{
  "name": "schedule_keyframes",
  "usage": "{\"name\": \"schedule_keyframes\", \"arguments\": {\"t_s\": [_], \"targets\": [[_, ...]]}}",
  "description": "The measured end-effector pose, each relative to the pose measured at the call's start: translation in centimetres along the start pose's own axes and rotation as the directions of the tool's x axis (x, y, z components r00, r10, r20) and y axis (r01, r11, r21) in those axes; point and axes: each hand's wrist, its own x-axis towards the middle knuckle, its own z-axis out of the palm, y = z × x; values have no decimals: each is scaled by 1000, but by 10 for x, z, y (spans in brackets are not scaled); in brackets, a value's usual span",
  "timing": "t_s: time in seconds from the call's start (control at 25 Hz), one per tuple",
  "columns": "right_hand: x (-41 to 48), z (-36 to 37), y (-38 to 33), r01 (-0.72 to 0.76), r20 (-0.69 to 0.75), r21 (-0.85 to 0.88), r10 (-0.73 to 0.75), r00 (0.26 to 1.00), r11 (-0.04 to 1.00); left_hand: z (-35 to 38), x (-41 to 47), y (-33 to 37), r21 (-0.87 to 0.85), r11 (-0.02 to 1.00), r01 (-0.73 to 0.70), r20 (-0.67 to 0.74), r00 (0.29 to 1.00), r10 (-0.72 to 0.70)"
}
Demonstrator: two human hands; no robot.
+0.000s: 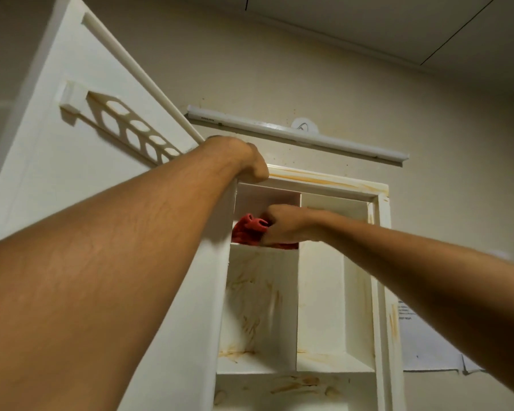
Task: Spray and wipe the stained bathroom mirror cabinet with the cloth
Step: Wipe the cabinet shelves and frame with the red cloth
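Left hand (244, 158) grips the cabinet (324, 185) top edge, right hand (285, 225) clenches the cloth (248, 229) inside the upper compartment; bunched cloth may miss corner stains

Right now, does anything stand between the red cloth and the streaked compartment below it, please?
Only the white horizontal shelf directly under the crumpled red cloth, which the right hand grips; the streaked compartment's front is open.
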Motion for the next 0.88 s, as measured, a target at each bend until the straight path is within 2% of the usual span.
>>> {"name": "schedule_keyframes", "arguments": {"t_s": [0.08, 0.12, 0.16, 0.2, 0.24, 0.28, 0.32, 0.4, 0.48, 0.56, 0.68, 0.76, 0.88], "targets": [[7, 13, 0, -44, -123, 420, 104, 987, 907, -1, -2, 0, 23, 1000, -18, 18, 1000, 17], [13, 22, -4, -79, -198, 570, 231, 953, 817, -2, -3, 2, 23, 1000, -16, 25, 1000, 16], [22, 27, -10, -93, -225, 715, 355, 907, 693, -3, -5, 4, 12, 1000, -10, 31, 999, 10], [29, 29, -20, -74, -196, 858, 458, 867, 508, -3, -5, 5, 14, 1000, -8, 31, 999, 7], [36, 30, -33, -32, -112, 965, 518, 848, 261, -3, -5, 5, -1, 1000, 1, 28, 1000, -1], [40, 29, -45, 12, -4, 1000, 528, 850, -12, -4, -6, 5, -7, 1000, -4, 26, 1000, 4], [45, 28, -51, 41, 77, 976, 517, 853, -213, -4, -6, 5, -23, 1000, -7, 27, 1000, 7], [43, 26, -55, 83, 211, 855, 490, 846, -512, -4, -8, 6, -48, 999, -15, 29, 999, 17], [33, 18, -49, 146, 291, 667, 436, 852, -731, -3, -8, 8, -73, 997, -14, 33, 999, 17], [16, 6, -44, 263, 270, 503, 440, 857, -823, -4, -5, 8, -82, 996, -17, 23, 1000, 19], [3, 1, -52, 324, 159, 401, 413, 897, -857, -2, -1, 9, -96, 995, -16, 40, 999, 20], [2, 3, -59, 342, 24, 436, 390, 920, -833, 0, 1, 8, -115, 993, -10, 49, 999, 16], [2, 10, -56, 342, -31, 512, 381, 924, -788, -4, 3, 7, -145, 989, -21, 63, 998, 31]]}}
